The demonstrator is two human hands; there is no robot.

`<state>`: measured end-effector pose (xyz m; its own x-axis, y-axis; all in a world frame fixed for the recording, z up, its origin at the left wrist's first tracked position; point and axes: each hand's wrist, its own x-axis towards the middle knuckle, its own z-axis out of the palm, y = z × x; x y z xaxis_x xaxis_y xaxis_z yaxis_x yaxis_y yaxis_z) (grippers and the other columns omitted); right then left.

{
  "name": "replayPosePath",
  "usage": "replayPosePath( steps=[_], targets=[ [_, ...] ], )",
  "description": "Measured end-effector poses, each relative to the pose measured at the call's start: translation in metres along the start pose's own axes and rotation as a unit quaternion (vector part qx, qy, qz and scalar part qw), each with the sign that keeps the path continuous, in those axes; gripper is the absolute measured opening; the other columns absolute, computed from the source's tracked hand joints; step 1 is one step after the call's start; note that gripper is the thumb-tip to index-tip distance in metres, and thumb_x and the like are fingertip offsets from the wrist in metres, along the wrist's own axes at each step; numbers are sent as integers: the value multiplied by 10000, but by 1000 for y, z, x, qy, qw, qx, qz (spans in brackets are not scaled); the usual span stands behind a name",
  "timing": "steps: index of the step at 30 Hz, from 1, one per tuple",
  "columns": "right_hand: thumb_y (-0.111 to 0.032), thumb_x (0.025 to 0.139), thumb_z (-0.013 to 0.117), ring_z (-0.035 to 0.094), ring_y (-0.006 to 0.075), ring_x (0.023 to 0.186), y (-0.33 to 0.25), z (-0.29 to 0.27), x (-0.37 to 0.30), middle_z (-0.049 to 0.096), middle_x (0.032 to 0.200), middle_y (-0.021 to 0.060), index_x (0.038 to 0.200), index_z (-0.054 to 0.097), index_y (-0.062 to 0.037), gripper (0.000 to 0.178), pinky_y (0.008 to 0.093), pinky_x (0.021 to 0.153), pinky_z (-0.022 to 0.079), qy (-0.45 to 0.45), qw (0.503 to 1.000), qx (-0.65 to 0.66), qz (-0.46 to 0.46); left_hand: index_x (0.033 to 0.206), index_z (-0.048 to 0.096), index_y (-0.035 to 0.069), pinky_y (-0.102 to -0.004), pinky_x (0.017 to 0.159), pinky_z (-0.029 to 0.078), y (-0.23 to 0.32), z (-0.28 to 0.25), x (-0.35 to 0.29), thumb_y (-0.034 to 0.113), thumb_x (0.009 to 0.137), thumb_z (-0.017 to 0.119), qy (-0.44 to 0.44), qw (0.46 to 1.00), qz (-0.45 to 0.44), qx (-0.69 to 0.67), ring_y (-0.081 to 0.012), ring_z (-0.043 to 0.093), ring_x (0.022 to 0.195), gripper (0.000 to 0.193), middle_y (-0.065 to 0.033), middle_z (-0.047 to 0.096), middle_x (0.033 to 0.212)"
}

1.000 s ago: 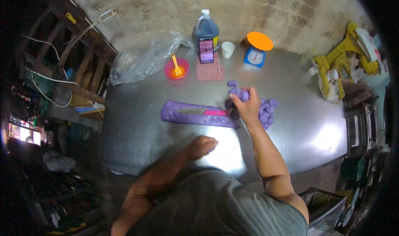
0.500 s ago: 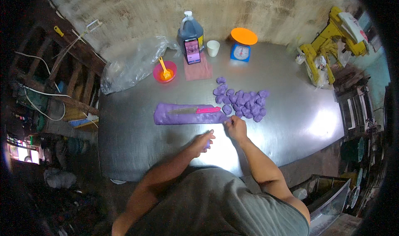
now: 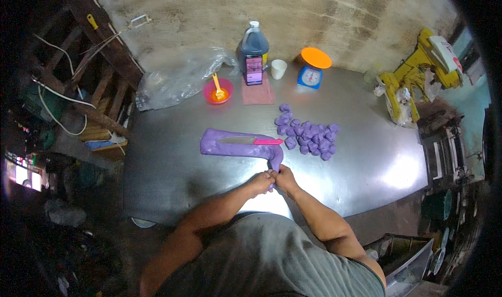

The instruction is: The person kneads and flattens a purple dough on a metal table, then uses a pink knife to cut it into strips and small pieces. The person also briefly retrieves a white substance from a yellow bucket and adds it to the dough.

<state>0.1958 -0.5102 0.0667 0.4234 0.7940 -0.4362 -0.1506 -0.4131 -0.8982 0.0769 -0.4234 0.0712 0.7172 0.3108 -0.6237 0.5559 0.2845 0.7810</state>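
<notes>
A long slab of purple dough (image 3: 230,148) lies across the metal table, its right end bent toward me. Both hands meet at that end, close to my body. My right hand (image 3: 285,180) is closed around the drawn-out dough, and my left hand (image 3: 261,184) is closed against it from the other side. A bit of purple shows below the fingers. On top of the slab rests a knife (image 3: 268,141) with a pink handle, its blade pointing left. Right of the slab sits a cluster of small purple dough balls (image 3: 314,136), several of them touching.
Behind the slab are a pink bowl (image 3: 228,84) with a yellow brush (image 3: 218,88), a phone (image 3: 254,70) leaning on a dark jug (image 3: 254,42), a white cup (image 3: 278,69) and a blue scale (image 3: 310,79) with an orange pan. Clear plastic (image 3: 178,82) lies at the back left.
My right hand has pulled the slab's right end toward me, bending it. My left hand has come right to meet it. The whole view has shifted slightly.
</notes>
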Motion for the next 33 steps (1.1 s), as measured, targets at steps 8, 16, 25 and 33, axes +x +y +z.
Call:
replayPosePath(
  steps=[8,16,25,33],
  targets=[
    [-208,816,828,712,328,734,12,-68,18,718,816,184,1061,658,2,365,425,687,545,140,943,-287,-91,1047,702,35,-307,539,481,55,-1,-82,88,917,536,-86,983,148,63,-111,568,591,217,-23,624,762],
    [-198,837,771,637,360,1017,-48,-63,26,675,1076,167,1191,668,-39,402,453,896,501,158,848,-362,-353,1148,643,-25,-313,641,538,-2,-48,-19,88,887,687,212,958,60,-182,-123,630,745,287,-88,687,908],
    [-254,823,746,634,343,1050,-56,-13,90,701,1042,120,1073,723,-45,326,504,929,444,92,789,-538,-280,1512,367,-49,-356,890,564,126,-30,33,248,870,816,184,928,290,-141,-228,696,1015,838,-217,647,1275],
    [-228,850,686,696,377,835,-71,-30,60,713,931,200,1079,698,-87,270,493,734,538,28,860,-446,-246,1380,589,16,-488,1079,471,114,-66,47,364,847,810,329,875,329,133,-422,601,1268,674,-249,658,1309]
  ],
)
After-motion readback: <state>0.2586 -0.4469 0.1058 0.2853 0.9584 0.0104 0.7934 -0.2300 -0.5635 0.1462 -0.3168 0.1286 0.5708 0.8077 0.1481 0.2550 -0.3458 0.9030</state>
